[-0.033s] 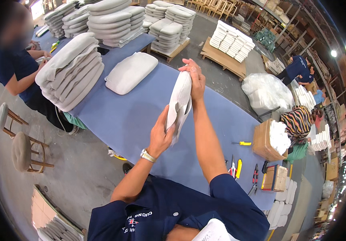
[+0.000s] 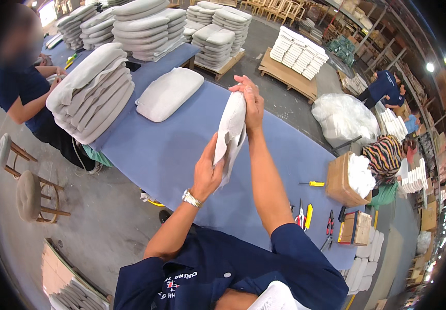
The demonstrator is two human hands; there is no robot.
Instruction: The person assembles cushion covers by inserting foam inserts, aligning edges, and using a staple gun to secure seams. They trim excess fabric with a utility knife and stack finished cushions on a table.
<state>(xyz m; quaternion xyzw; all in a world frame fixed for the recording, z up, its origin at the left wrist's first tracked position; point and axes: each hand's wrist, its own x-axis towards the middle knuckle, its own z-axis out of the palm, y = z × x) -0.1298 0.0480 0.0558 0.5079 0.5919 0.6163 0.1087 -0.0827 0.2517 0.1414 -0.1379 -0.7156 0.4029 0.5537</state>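
A light grey-white fabric-covered seat cushion point(image 2: 230, 121) stands tilted on its edge between my hands, above the blue-covered table point(image 2: 176, 150). My left hand point(image 2: 206, 171), with a metal watch at the wrist, grips its near left side. At the far end, my right hand point(image 2: 253, 107) is closed over the cushion's top corner. Loose cloth hangs open along the side facing me; my left fingers are partly hidden by it. Another pale cushion point(image 2: 170, 94) lies flat on the table beyond, beside a leaning stack of cushions point(image 2: 91, 95).
Right of my arm lie a yellow-handled screwdriver point(image 2: 313, 184), a yellow cutter point(image 2: 308, 217), red-handled pliers point(image 2: 330, 227) and a cardboard box point(image 2: 341, 178) of white stuffing. A co-worker point(image 2: 21, 93) sits at the left. Two stools point(image 2: 29, 194) stand on the floor there.
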